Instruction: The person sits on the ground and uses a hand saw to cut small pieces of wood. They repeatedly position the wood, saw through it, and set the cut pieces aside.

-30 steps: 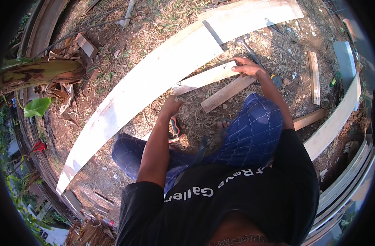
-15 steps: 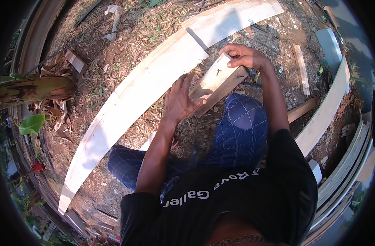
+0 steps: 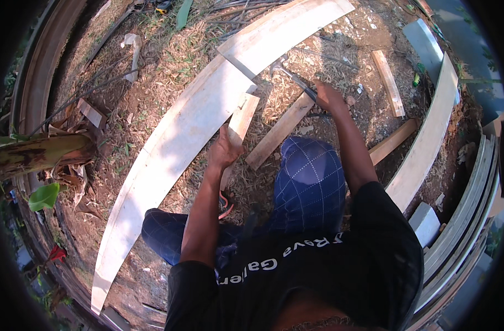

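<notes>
My left hand is closed round a short pale wooden block, whose far end rests by the edge of a long pale board. My right hand grips a hammer by its handle, the metal head pointing away to the left, low above the ground. Between my hands a second wooden block lies slantwise on the dry grass, its far end near the hammer handle. A narrower strip joins the long board's far part across a dark gap.
At the right lie a short wood strip, a brown block and another long board. Stacked planks run along the right edge. A cut plant stem juts in from the left. Thin rods lie at the back.
My right hand has let go of the block and taken hold of the hammer. The left hand has drawn the upper block left, apart from the other block. The view has shifted slightly.
</notes>
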Available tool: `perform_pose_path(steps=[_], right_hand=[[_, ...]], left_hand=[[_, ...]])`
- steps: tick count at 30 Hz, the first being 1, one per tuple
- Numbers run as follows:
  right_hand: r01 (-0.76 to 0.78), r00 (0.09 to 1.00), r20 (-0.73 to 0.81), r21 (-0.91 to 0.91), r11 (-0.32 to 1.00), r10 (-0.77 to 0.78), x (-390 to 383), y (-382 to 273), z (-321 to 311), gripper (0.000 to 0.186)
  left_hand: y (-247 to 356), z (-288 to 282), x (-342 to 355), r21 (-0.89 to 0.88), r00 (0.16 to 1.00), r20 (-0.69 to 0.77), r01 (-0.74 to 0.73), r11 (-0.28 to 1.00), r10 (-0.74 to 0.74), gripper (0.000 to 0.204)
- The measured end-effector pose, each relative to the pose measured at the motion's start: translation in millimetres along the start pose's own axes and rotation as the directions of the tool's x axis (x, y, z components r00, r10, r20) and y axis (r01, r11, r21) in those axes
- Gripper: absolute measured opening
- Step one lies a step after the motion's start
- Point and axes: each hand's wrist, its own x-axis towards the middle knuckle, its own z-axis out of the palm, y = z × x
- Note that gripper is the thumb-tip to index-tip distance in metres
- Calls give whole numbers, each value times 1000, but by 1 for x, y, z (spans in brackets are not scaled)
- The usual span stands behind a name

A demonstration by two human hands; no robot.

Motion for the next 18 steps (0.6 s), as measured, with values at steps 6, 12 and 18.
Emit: perform_pose_path(steps=[6, 12, 18], right_hand=[[97, 995, -38, 188, 977, -91, -1, 22, 21, 57], [58, 983, -183, 383, 922, 14, -54, 63, -4, 51], [-152, 808, -441, 486, 860, 391, -156, 98, 26, 48]], left_hand=[[20, 18, 45, 184, 997, 71, 1, 983, -14, 97], [61, 32, 90, 192, 998, 60, -4, 981, -8, 108], [98, 87, 76, 305, 923, 59, -379, 874, 379, 92]])
